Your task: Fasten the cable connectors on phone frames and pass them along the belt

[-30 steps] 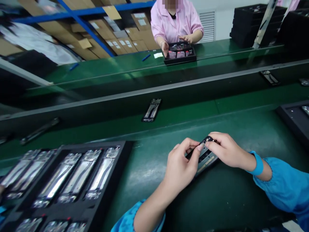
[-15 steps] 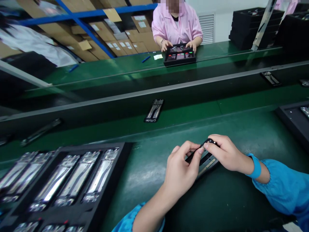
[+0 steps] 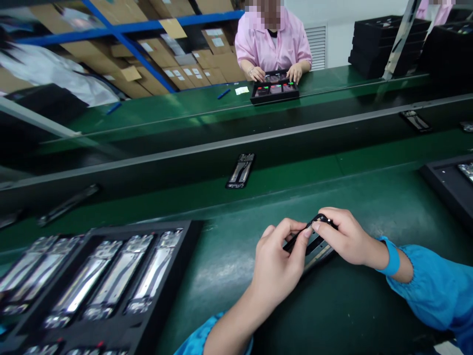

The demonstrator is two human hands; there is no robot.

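Both hands hold one phone frame [image 3: 318, 250] at a tilt above the green table. My left hand [image 3: 278, 256] grips its left edge near the top, thumb and fingers pinched together. Around the upper right corner my right hand [image 3: 343, 234] is closed, its thumb pressing on the inner face beside the left thumb tip. The two hands nearly touch. Dark and metallic strips show on the frame's inner side; its lower left part is hidden behind my left hand.
A black tray [image 3: 190, 246] with several phone frames lies at the left, another black tray [image 3: 443, 187] at the right edge. More frames, one of them central [image 3: 241, 171], lie on the green strip beyond. Across it, a person in pink [image 3: 273, 44] handles a tray.
The loose phone frames on the green strip have shifted slightly right. My hands keep nearly the same hold. The person opposite has moved their hands a little on the tray.
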